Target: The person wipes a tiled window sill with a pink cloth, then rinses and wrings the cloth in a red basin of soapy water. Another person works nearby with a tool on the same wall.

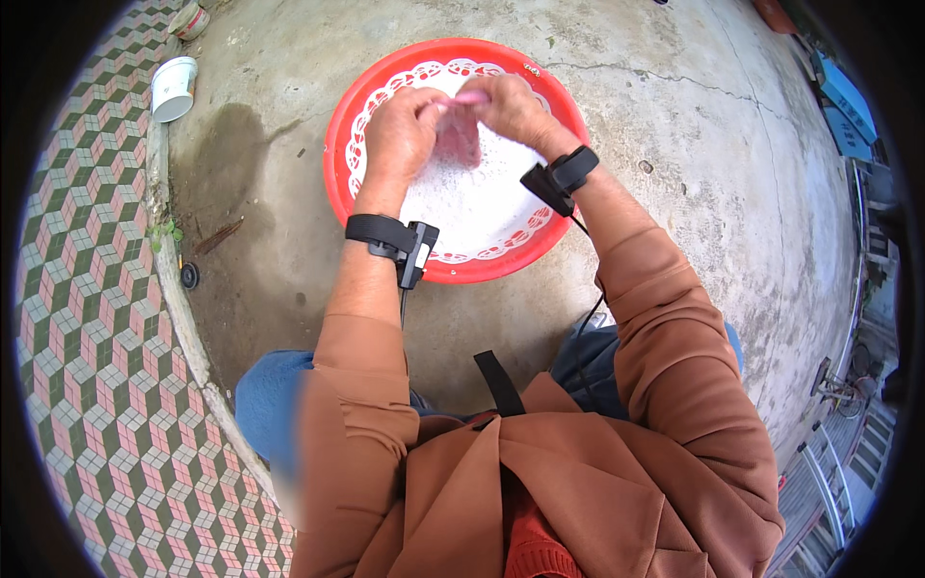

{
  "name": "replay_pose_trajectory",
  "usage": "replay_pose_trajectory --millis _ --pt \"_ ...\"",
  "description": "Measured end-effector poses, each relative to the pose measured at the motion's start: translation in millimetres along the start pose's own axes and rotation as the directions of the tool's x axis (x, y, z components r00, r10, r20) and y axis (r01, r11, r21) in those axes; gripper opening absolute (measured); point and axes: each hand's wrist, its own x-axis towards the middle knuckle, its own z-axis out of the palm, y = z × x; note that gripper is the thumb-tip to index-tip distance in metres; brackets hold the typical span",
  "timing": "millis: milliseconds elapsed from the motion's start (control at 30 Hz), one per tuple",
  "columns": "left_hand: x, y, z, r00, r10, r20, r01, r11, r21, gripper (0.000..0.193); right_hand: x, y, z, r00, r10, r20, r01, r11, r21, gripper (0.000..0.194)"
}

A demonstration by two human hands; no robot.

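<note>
Both of my hands are raised over a round red plastic basin [454, 272] with a white patterned inside. Between them stretches a wet pink cloth [458, 141], its lower part hanging over the white bottom. My left hand [402, 128] pinches one upper edge of the cloth between thumb and fingers. A bunched end of it is gripped in my right hand [514, 110]. Small bubbles or suds [462, 189] dot the inside of the basin. Each wrist wears a black strap with a small device and a cable.
The basin stands on cracked concrete [672, 144]. A raised kerb [181, 303] and patterned tiles [108, 347] run along the left. A white bucket [173, 90] lies tipped near the kerb. At the far right are blue boxes [845, 105] and a metal ladder [827, 484].
</note>
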Motion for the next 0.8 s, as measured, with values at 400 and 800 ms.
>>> replay_pose_trajectory --millis 400,800 --pt "-3.4 -14.7 2.4 0.986 -0.081 0.143 0.044 0.968 0.246 0.020 6.3 17.3 8.3 0.983 0.112 0.143 -0.113 0.994 -0.001 0.010" --pt "-23.5 -61.8 15.3 0.888 -0.288 0.359 0.132 0.906 0.401 0.029 -22.3 81.3 57.5 0.805 0.129 0.579 0.054 0.956 -0.289 0.017"
